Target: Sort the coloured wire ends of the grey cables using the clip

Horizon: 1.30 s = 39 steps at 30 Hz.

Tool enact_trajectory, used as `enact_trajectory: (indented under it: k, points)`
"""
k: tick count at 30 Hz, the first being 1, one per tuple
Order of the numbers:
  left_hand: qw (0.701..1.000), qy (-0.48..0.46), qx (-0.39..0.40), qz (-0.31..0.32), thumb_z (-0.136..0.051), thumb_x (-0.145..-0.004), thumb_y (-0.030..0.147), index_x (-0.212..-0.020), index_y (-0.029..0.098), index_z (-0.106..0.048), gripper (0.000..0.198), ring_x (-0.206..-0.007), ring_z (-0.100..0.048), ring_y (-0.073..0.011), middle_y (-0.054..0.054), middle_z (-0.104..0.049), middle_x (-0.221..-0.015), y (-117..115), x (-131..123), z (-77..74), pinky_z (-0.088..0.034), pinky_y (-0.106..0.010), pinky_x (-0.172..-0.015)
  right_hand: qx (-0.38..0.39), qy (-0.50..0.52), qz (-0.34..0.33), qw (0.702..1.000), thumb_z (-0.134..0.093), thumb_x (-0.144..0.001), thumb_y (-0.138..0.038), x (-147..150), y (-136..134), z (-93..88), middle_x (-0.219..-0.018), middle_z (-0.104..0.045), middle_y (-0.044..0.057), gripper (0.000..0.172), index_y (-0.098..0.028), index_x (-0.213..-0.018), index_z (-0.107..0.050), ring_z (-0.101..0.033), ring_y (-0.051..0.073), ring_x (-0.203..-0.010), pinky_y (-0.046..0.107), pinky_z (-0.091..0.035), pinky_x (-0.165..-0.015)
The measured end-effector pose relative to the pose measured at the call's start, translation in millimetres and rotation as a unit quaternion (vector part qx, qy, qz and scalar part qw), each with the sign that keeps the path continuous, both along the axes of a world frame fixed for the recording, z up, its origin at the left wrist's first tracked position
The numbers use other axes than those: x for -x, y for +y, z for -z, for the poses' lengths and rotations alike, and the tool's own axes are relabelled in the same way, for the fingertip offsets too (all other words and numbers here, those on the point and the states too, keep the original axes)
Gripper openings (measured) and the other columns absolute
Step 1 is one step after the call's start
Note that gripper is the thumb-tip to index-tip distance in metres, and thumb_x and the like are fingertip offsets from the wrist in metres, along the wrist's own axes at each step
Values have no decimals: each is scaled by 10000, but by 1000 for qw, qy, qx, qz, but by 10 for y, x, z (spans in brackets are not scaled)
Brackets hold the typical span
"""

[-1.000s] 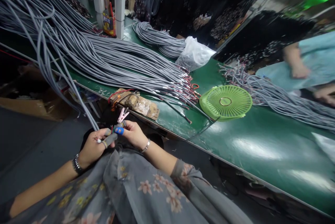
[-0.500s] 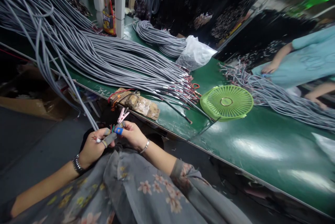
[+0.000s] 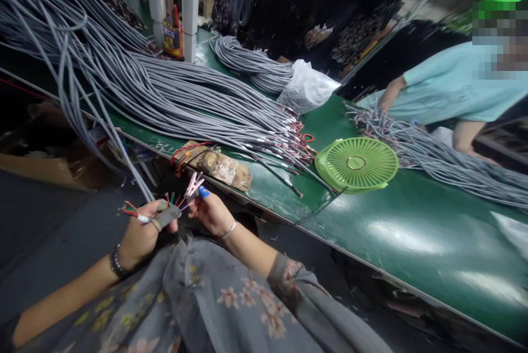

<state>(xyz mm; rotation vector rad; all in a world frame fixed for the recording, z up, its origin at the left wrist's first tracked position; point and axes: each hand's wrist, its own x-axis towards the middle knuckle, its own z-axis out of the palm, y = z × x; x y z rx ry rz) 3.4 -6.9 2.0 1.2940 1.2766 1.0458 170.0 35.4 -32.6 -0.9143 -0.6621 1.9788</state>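
Observation:
My left hand (image 3: 142, 232) is closed around the end of a grey cable (image 3: 138, 182). Short coloured wires (image 3: 175, 199) fan out past its thumb, and another bunch of bare-ended wires (image 3: 130, 210) with a white wrap sticks out at the back of the hand. Grey coverings sit on the thumb and a finger. Just to the right is my right hand (image 3: 212, 215), its fingers curled close to the wire tips and blue tape on its thumb. A pink clothes peg (image 3: 193, 185) stands up at these fingers and seems held by them; their exact grip is partly hidden.
A thick bundle of grey cables (image 3: 185, 100) lies along the green table (image 3: 371, 254). Near the edge are a taped wooden block (image 3: 223, 166) and a green fan (image 3: 355, 163). A white plastic bag (image 3: 309, 86) sits behind. At right, a co-worker (image 3: 449, 83) handles more cables.
My right hand has drawn slightly away from the left, its thumb lifting towards the peg. My left hand has turned, and the wires now show spread out. The co-worker has leaned in.

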Motion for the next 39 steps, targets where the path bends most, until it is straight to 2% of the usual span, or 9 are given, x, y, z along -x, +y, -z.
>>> enact_trajectory:
  k: [3,9,13,16,20,24,28,33,39]
  points:
    - [1000,-27,5,3,-642,-788,399,-543,221,-646,303,-535,-578,-161,-13,-658,-527,44,-6,5,-470,-272,-586,-5,-10,-2,1000,-680,-794,-679,-28,102,-26,-662,-603,-1,509,-172,-781,-648,-488,98,-544,242,-463,-547]
    - [998,-43,29,18,-640,-764,371,-491,218,-629,313,-527,-555,-158,-14,-629,-492,134,-84,-74,-467,-278,-589,-147,-118,83,978,-662,-739,-763,27,177,14,-646,-583,9,573,-191,-703,-644,-514,146,-627,284,-462,-642]
    - [998,-51,36,22,-648,-749,364,-500,212,-631,292,-513,-544,-148,-10,-627,-489,148,-100,-66,-461,-271,-572,-69,-53,49,995,-614,-779,-771,87,205,16,-642,-585,12,586,-188,-764,-668,-521,146,-608,280,-470,-613]
    - [998,-44,35,17,-653,-736,366,-501,211,-626,283,-510,-547,-144,-4,-623,-487,139,-105,-55,-465,-267,-571,-3,19,46,999,-701,-767,-702,123,228,-17,-667,-609,9,523,-179,-791,-676,-535,131,-601,259,-485,-602]
    - [998,-34,40,21,-643,-733,378,-513,214,-617,276,-495,-545,-148,-4,-620,-486,122,-110,-40,-470,-268,-543,26,42,81,996,-745,-772,-639,149,231,-40,-659,-617,6,467,-178,-774,-666,-545,130,-594,250,-494,-588]
    - [999,-15,31,20,-652,-744,394,-525,214,-614,286,-504,-553,-155,-6,-635,-495,94,-77,-17,-475,-272,-555,35,51,47,997,-659,-810,-701,121,213,-53,-706,-651,21,520,-181,-796,-662,-578,139,-628,246,-494,-583]
    - [1000,-2,24,19,-653,-757,408,-533,216,-631,295,-514,-565,-161,-12,-651,-511,36,-32,-44,-466,-274,-560,40,64,10,997,-613,-839,-708,58,198,-84,-748,-675,31,530,-183,-773,-644,-598,135,-655,238,-499,-589]
    - [1000,0,14,-7,-669,-750,437,-529,227,-622,308,-515,-572,-167,-13,-653,-513,-2,-54,-111,-476,-279,-563,5,40,30,999,-733,-812,-570,34,198,-86,-704,-649,5,393,-185,-819,-659,-579,121,-628,227,-496,-586]
    - [999,-15,18,-32,-656,-746,455,-546,225,-618,307,-517,-570,-169,-12,-652,-514,37,-95,-59,-476,-280,-562,-78,-49,52,994,-612,-800,-748,33,180,1,-709,-652,29,562,-190,-828,-676,-577,154,-659,299,-516,-668]
